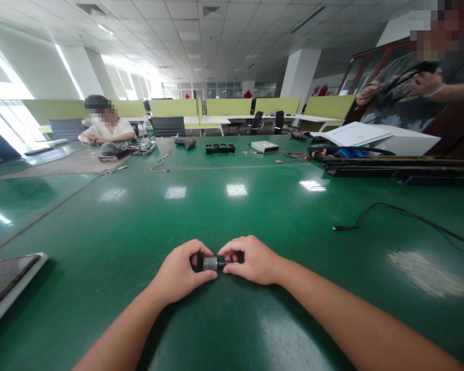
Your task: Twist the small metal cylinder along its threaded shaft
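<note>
A short cylindrical metal part [211,264] lies level between my two hands, low over the green table or resting on it; I cannot tell which. Its left portion is a wider grey barrel, and its right end narrows into a dark, ribbed-looking section with a thin tip. My left hand [183,270] curls around the barrel, thumb in front and fingers behind. On the other side, my right hand [255,260] pinches the narrow dark end between thumb and fingers. Part of the narrow end is hidden by those fingers.
On the green table [201,211] a black cable [390,206] runs at right, and a flat framed device [13,283] lies at left. Farther back are a power drill [185,144], black parts [220,148], a silver box [265,147] and black rails [402,167]. Two people are beyond.
</note>
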`<state>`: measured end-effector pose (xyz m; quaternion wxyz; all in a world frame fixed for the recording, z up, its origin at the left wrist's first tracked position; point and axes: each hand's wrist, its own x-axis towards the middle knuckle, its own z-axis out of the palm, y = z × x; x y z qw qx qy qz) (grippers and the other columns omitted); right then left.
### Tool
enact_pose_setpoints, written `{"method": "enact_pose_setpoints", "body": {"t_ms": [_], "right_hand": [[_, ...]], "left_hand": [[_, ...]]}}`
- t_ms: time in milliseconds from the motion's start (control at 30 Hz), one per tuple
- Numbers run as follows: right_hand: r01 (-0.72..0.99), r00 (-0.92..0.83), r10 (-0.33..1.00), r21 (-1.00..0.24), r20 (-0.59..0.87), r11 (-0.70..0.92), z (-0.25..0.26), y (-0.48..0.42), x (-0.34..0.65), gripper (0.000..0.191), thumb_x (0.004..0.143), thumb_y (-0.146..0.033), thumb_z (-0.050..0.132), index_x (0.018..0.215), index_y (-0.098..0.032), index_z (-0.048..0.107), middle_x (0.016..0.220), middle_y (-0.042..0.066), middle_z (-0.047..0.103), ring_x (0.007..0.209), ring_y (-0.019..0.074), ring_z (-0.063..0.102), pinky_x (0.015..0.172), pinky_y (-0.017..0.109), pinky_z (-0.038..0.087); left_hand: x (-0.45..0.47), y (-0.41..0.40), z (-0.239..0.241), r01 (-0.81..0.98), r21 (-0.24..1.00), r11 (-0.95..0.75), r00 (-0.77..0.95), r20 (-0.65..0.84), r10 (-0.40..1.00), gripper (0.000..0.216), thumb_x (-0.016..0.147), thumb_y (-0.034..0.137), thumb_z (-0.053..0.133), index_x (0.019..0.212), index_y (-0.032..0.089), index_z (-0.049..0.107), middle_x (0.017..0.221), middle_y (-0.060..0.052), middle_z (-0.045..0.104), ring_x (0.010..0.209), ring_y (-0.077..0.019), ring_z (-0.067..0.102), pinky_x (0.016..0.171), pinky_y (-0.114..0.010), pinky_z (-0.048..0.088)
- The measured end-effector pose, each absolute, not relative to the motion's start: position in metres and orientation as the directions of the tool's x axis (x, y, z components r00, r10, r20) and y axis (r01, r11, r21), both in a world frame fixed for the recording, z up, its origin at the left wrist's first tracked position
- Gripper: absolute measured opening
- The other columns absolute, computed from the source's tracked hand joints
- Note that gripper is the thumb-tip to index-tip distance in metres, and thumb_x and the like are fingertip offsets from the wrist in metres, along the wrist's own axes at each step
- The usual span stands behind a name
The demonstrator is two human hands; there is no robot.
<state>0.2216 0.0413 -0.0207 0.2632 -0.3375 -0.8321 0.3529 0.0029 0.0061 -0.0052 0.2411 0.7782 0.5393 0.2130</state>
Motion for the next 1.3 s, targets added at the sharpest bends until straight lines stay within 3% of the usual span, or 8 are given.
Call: {"method": "enact_pose_setpoints", "body": {"t_ms": [233,633,967,1300], "right_hand": [[0.365,-0.667,0.704,-0.715,0.246,0.596,-0.0195,0.0413,0.2227,0.012,0.081,-0.023,0.069,0.090,-0.016,0.074,0.077,0.002,0.068,0.068,0.0126,0.060,0.065,0.024,0.045],[0.383,-0.702,0.657,-0.632,0.275,0.674,-0.0195,0.0410,0.2231,0.016,0.070,-0.017,0.076,0.086,-0.018,0.072,0.073,-0.001,0.063,0.067,0.0125,0.057,0.065,0.024,0.043],[0.384,-0.722,0.634,-0.600,0.278,0.701,-0.0196,0.0408,0.2223,0.013,0.081,-0.019,0.067,0.092,-0.017,0.072,0.078,0.001,0.065,0.071,0.0134,0.058,0.069,0.025,0.043],[0.393,-0.724,0.626,-0.573,0.290,0.719,-0.0225,0.0404,0.2218,0.011,0.079,-0.020,0.069,0.089,-0.018,0.070,0.075,0.000,0.062,0.069,0.0129,0.056,0.069,0.026,0.042]], "left_hand": [[0.0024,0.0057,-0.0042,0.711,0.623,-0.325,0.355,0.079,0.931,0.022,0.082,0.039,0.064,0.094,0.020,0.069,0.077,0.000,0.061,0.070,-0.0160,0.053,0.064,-0.026,0.039],[0.0033,0.0070,-0.0052,0.735,0.607,-0.301,0.338,0.056,0.939,0.023,0.073,0.037,0.073,0.089,0.021,0.070,0.076,0.001,0.062,0.071,-0.0171,0.055,0.063,-0.025,0.038],[0.0024,0.0072,-0.0045,0.719,0.612,-0.330,0.357,0.082,0.931,0.022,0.076,0.039,0.072,0.083,0.020,0.067,0.077,0.000,0.063,0.071,-0.0164,0.054,0.064,-0.025,0.038],[0.0030,0.0072,-0.0041,0.716,0.616,-0.328,0.361,0.074,0.929,0.020,0.077,0.038,0.070,0.083,0.020,0.067,0.078,0.000,0.064,0.072,-0.0169,0.055,0.065,-0.026,0.039]]}}
